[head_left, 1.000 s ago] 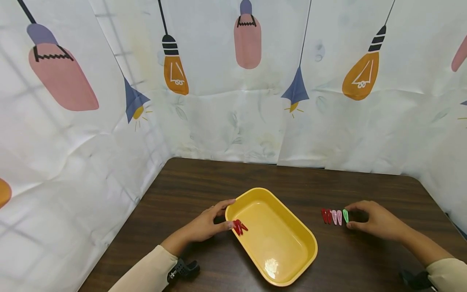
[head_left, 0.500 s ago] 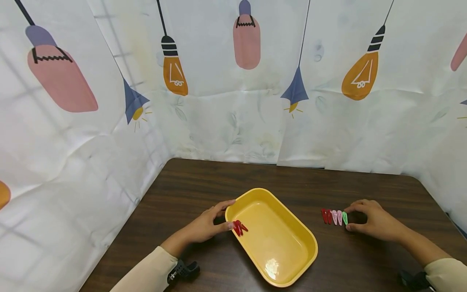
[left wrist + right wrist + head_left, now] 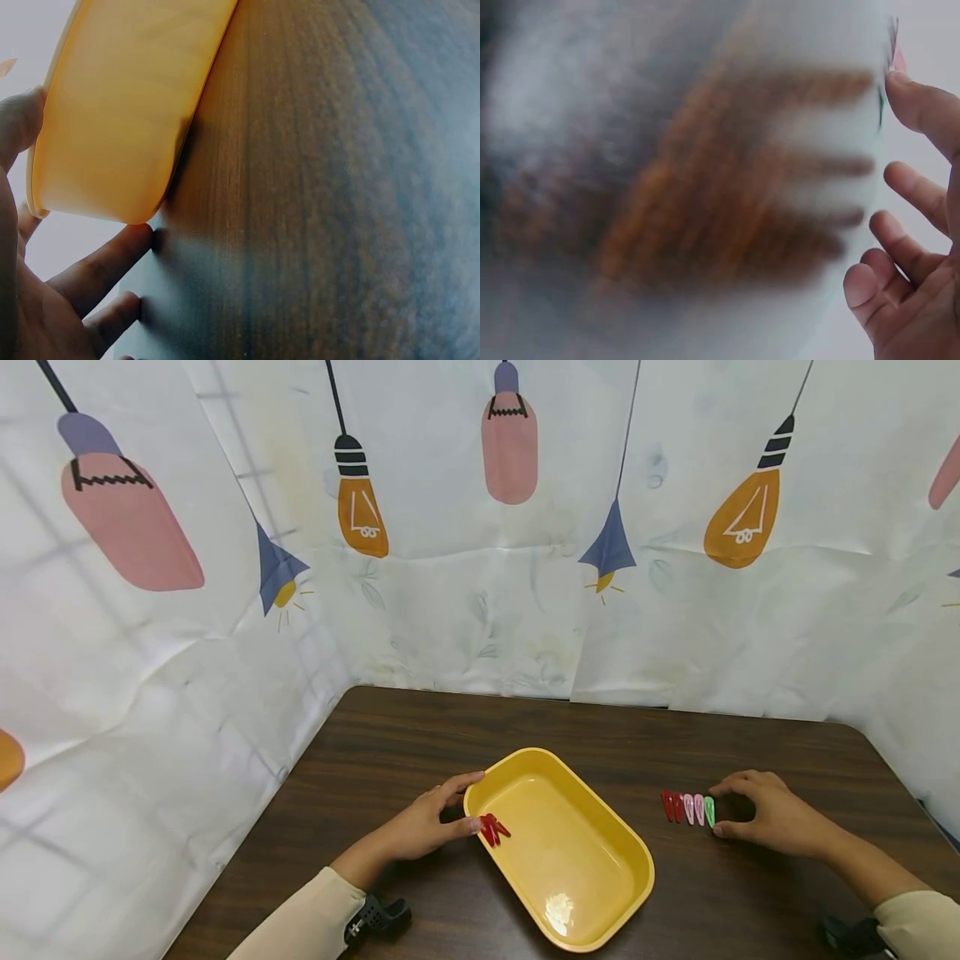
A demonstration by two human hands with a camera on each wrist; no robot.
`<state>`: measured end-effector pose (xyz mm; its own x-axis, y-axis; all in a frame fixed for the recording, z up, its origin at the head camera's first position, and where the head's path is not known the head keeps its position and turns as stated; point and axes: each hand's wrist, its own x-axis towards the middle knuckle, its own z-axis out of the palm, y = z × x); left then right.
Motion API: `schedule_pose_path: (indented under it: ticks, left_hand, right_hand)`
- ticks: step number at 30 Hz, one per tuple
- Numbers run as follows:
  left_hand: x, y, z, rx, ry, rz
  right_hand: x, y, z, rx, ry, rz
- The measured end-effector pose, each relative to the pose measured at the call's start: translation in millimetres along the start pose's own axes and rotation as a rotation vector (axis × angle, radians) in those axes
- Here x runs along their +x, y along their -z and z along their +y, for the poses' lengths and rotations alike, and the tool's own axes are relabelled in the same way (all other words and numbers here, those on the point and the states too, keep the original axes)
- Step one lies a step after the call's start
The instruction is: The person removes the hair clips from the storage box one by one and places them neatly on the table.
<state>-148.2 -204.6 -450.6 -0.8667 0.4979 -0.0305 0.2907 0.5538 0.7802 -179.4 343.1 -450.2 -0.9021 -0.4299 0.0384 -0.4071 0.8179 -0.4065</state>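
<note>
My left hand (image 3: pixel 420 818) touches the near-left corner of a yellow tray (image 3: pixel 555 835), thumb and index finger spread along its rim. The left wrist view shows another fingertip (image 3: pixel 139 234) low at the tray's outer wall. Several red hair clips (image 3: pixel 492 829) lie inside the tray beside that thumb. Over to the right, my right hand (image 3: pixel 768 814) holds a green hair clip (image 3: pixel 709 812) between thumb and index finger at its two ends. This clip closes a row on the table with two pink clips (image 3: pixel 693 810) and two red clips (image 3: pixel 672 807).
The dark wood table (image 3: pixel 450 727) carries everything. White patterned cloth (image 3: pixel 450 610) hangs behind it and along the left. Between the tray and the row of clips lies a strip of table. Each wrist wears a dark strap (image 3: pixel 378 917).
My right hand has shifted the green clip slightly left and straightened it, so it now sits close against the pink ones. The left hand and tray have stayed put.
</note>
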Motion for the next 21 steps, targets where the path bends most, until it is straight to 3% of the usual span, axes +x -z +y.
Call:
schedule_pose_path:
  ticks: [21]
  left_hand:
    - [0.4,0.1,-0.5,0.003,-0.009,0.0]
  right_hand:
    - [31.8,36.2,-35.0,-0.008,0.102,0.007]
